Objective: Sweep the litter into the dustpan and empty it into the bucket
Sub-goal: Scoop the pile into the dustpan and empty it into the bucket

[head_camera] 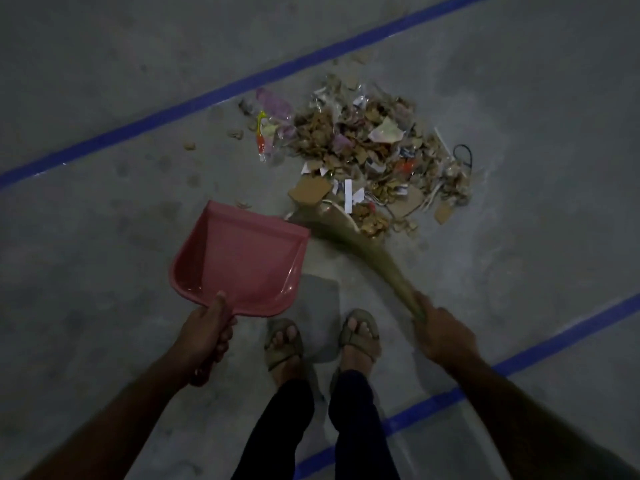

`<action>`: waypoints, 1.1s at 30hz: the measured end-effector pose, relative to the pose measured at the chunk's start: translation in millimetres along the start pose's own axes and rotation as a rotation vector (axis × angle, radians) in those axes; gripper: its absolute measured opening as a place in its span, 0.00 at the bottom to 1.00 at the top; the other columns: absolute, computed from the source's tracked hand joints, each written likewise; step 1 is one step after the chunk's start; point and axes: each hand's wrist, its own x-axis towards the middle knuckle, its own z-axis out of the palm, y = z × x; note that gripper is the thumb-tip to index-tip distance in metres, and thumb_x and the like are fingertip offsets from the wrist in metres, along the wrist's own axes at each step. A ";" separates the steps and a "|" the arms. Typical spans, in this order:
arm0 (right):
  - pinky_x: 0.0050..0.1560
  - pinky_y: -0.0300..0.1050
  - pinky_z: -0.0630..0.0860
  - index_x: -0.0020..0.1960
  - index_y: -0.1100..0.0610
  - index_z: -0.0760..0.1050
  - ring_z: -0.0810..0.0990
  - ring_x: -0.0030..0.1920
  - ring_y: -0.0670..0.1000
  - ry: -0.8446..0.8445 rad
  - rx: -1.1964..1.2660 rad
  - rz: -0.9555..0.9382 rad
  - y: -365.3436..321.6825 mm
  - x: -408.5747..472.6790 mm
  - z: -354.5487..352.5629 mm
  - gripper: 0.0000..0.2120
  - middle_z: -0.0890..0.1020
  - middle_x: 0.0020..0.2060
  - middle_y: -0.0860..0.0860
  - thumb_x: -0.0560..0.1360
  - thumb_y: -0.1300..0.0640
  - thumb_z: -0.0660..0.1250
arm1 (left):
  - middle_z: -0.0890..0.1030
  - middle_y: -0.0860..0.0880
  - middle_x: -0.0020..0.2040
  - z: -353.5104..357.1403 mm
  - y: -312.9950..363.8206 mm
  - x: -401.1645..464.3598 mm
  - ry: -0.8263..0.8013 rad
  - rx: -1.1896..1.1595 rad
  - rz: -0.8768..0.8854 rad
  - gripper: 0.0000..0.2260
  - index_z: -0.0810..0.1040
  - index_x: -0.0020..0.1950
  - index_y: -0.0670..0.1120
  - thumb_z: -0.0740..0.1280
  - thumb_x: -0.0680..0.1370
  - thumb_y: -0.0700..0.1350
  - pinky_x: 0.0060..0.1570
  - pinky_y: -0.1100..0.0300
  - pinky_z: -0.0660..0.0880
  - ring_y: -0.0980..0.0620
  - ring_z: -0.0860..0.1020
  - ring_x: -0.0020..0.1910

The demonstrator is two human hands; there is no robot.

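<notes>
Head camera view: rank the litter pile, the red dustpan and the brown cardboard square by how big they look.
1. Litter pile.
2. Red dustpan, though it sits nearer the camera, so the gap is unsure.
3. Brown cardboard square.

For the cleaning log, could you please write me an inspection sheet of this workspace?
Surface: grey concrete floor, dusty, with blue lines.
Job's things: pink dustpan empty, mouth toward the litter; broom bristles at the pile's near edge; bucket not seen.
Clutter: stray scraps left of the pile.
Grippers: left hand holds the dustpan handle; right hand grips the broom.
Cables: black loop in the pile, kind unclear.
Surroundings: sandalled feet; dim light.
</notes>
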 end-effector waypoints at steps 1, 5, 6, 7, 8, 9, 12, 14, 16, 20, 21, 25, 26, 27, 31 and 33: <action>0.51 0.54 0.79 0.80 0.41 0.50 0.79 0.49 0.58 0.056 0.017 -0.009 12.4 10.9 -8.6 0.29 0.76 0.52 0.55 0.81 0.40 0.54 | 0.66 0.49 0.24 4.9 1.0 4.7 -0.007 0.005 0.007 0.26 0.75 0.42 0.40 0.57 0.82 0.62 0.25 0.66 0.60 0.53 0.62 0.20; 0.42 0.52 0.79 0.78 0.43 0.55 0.77 0.40 0.53 0.181 0.056 -0.105 51.4 13.8 -50.0 0.28 0.77 0.45 0.54 0.81 0.41 0.56 | 0.67 0.49 0.24 18.7 12.1 1.8 -0.001 0.029 0.017 0.25 0.75 0.42 0.40 0.56 0.83 0.60 0.23 0.66 0.60 0.53 0.63 0.19; 0.41 0.53 0.79 0.78 0.43 0.54 0.77 0.39 0.53 0.192 0.049 -0.124 60.3 8.3 -58.5 0.28 0.77 0.45 0.54 0.81 0.40 0.55 | 0.67 0.49 0.24 20.2 17.1 -2.4 0.004 0.036 0.017 0.25 0.75 0.42 0.40 0.56 0.83 0.61 0.23 0.66 0.60 0.53 0.63 0.19; 0.41 0.53 0.79 0.78 0.42 0.53 0.77 0.39 0.51 0.188 0.040 -0.136 68.6 -0.4 -66.7 0.28 0.76 0.44 0.53 0.80 0.39 0.55 | 0.67 0.49 0.24 21.0 20.7 -5.9 0.008 0.051 0.017 0.25 0.75 0.42 0.40 0.56 0.83 0.61 0.22 0.66 0.60 0.53 0.63 0.19; 0.41 0.52 0.79 0.78 0.40 0.52 0.77 0.39 0.50 0.173 0.021 -0.154 78.5 -9.1 -71.6 0.28 0.76 0.44 0.51 0.80 0.39 0.55 | 0.67 0.49 0.24 21.0 24.9 -10.4 0.013 0.067 0.019 0.25 0.75 0.42 0.40 0.56 0.83 0.61 0.22 0.66 0.60 0.53 0.63 0.19; 0.40 0.50 0.79 0.78 0.39 0.51 0.77 0.39 0.48 0.142 -0.002 -0.178 88.7 -19.6 -73.2 0.28 0.76 0.44 0.50 0.80 0.38 0.55 | 0.67 0.49 0.24 20.3 28.4 -14.8 0.015 0.077 0.017 0.25 0.75 0.42 0.40 0.56 0.83 0.61 0.23 0.66 0.60 0.53 0.63 0.19; 0.39 0.45 0.80 0.76 0.29 0.44 0.77 0.39 0.45 0.042 -0.075 -0.237 118.1 -45.7 -73.4 0.29 0.76 0.46 0.47 0.80 0.37 0.54 | 0.67 0.49 0.24 18.9 35.0 -22.9 0.001 0.076 -0.027 0.25 0.75 0.44 0.39 0.56 0.83 0.60 0.24 0.67 0.61 0.53 0.63 0.19; 0.38 0.42 0.79 0.74 0.27 0.39 0.76 0.38 0.43 -0.013 -0.197 -0.210 132.0 -50.3 -73.5 0.28 0.74 0.46 0.45 0.80 0.36 0.51 | 0.66 0.49 0.23 19.5 35.6 -26.5 -0.024 0.059 -0.059 0.25 0.75 0.44 0.38 0.57 0.83 0.60 0.25 0.66 0.61 0.53 0.63 0.19; 0.39 0.42 0.78 0.78 0.34 0.44 0.76 0.38 0.44 -0.049 -0.267 -0.153 141.4 -40.6 -73.5 0.28 0.72 0.45 0.45 0.81 0.37 0.50 | 0.66 0.49 0.23 22.4 31.8 -28.5 -0.036 0.064 -0.073 0.25 0.75 0.44 0.38 0.57 0.83 0.60 0.24 0.65 0.61 0.53 0.63 0.19; 0.37 0.49 0.80 0.78 0.39 0.51 0.76 0.35 0.48 0.012 -0.174 -0.064 143.9 1.3 -77.8 0.28 0.74 0.41 0.49 0.80 0.37 0.52 | 0.66 0.48 0.24 30.9 18.9 -27.0 -0.013 0.054 -0.065 0.25 0.75 0.44 0.38 0.57 0.83 0.60 0.25 0.66 0.59 0.53 0.62 0.20; 0.37 0.49 0.79 0.78 0.40 0.52 0.76 0.35 0.48 0.028 -0.126 -0.074 140.8 8.3 -79.9 0.28 0.75 0.40 0.49 0.80 0.37 0.53 | 0.66 0.48 0.25 31.7 15.7 -26.4 -0.008 0.043 -0.067 0.25 0.75 0.44 0.38 0.56 0.83 0.60 0.25 0.66 0.59 0.54 0.62 0.20; 0.36 0.44 0.72 0.76 0.40 0.57 0.77 0.36 0.45 0.019 0.037 -0.183 123.4 -2.1 -81.0 0.26 0.79 0.42 0.48 0.80 0.41 0.59 | 0.67 0.49 0.24 26.5 9.1 -31.7 0.016 0.030 -0.065 0.25 0.75 0.45 0.38 0.56 0.83 0.60 0.25 0.66 0.60 0.53 0.62 0.20; 0.37 0.43 0.72 0.76 0.39 0.58 0.78 0.37 0.45 0.003 0.063 -0.204 120.1 -11.6 -78.3 0.26 0.80 0.43 0.48 0.80 0.41 0.60 | 0.67 0.49 0.24 22.8 9.1 -34.6 0.022 0.025 -0.067 0.26 0.75 0.45 0.38 0.56 0.83 0.60 0.25 0.66 0.60 0.53 0.62 0.20; 0.38 0.43 0.72 0.75 0.38 0.58 0.79 0.39 0.47 -0.013 0.086 -0.218 116.7 -21.3 -74.7 0.26 0.81 0.45 0.48 0.80 0.42 0.61 | 0.67 0.49 0.24 18.0 9.7 -37.2 0.029 0.012 -0.074 0.25 0.75 0.45 0.38 0.56 0.83 0.60 0.25 0.66 0.60 0.53 0.62 0.20; 0.43 0.42 0.76 0.73 0.32 0.59 0.82 0.45 0.46 -0.073 0.183 -0.263 92.9 -48.7 -55.9 0.26 0.83 0.50 0.44 0.78 0.41 0.64 | 0.66 0.49 0.24 -8.5 19.0 -45.1 0.066 -0.025 -0.078 0.26 0.75 0.44 0.39 0.56 0.83 0.61 0.26 0.66 0.61 0.53 0.63 0.20; 0.46 0.44 0.79 0.72 0.30 0.58 0.82 0.46 0.45 -0.096 0.203 -0.299 65.6 -53.2 -49.1 0.26 0.83 0.51 0.44 0.78 0.40 0.64 | 0.66 0.49 0.24 -24.5 25.8 -48.7 0.111 -0.028 -0.066 0.26 0.75 0.44 0.39 0.56 0.83 0.61 0.25 0.66 0.61 0.53 0.63 0.20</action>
